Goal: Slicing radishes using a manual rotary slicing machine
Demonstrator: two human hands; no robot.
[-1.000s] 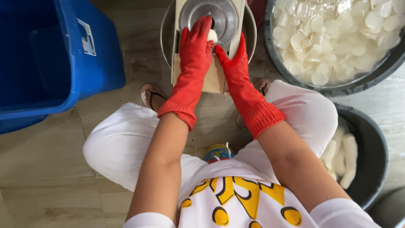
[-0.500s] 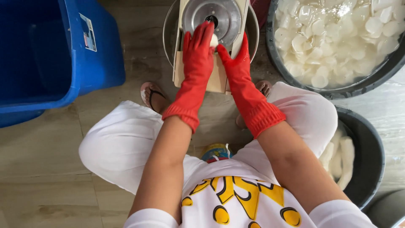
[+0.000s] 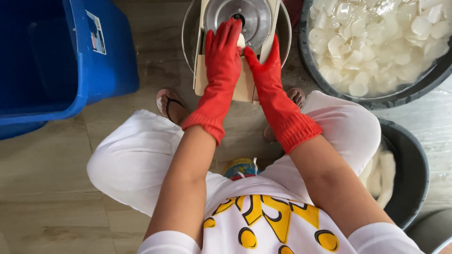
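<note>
Slicer board [image 3: 245,87], wooden with a round steel disc [image 3: 256,16], lies across a metal bowl [image 3: 188,33]; all places below relate to it. Your left hand [image 3: 223,51], red-gloved, lies flat on the board, fingers nearly straight, pressing a pale white piece [image 3: 241,41] against the disc. Your right hand [image 3: 263,70], red-gloved, presses beside it, fingers extended. Right of the board: dark basin [image 3: 329,89] of white slices in water. Left: blue bin [image 3: 108,70]. Below right: a second dark tub [image 3: 414,174].

Stuff sitting around on the floor

Big blue plastic bin [image 3: 56,61] off to the left, dark tub [image 3: 376,101] full of pale white slices in water top right, another dark tub [image 3: 409,174] with whitish peeled pieces lower right
</note>
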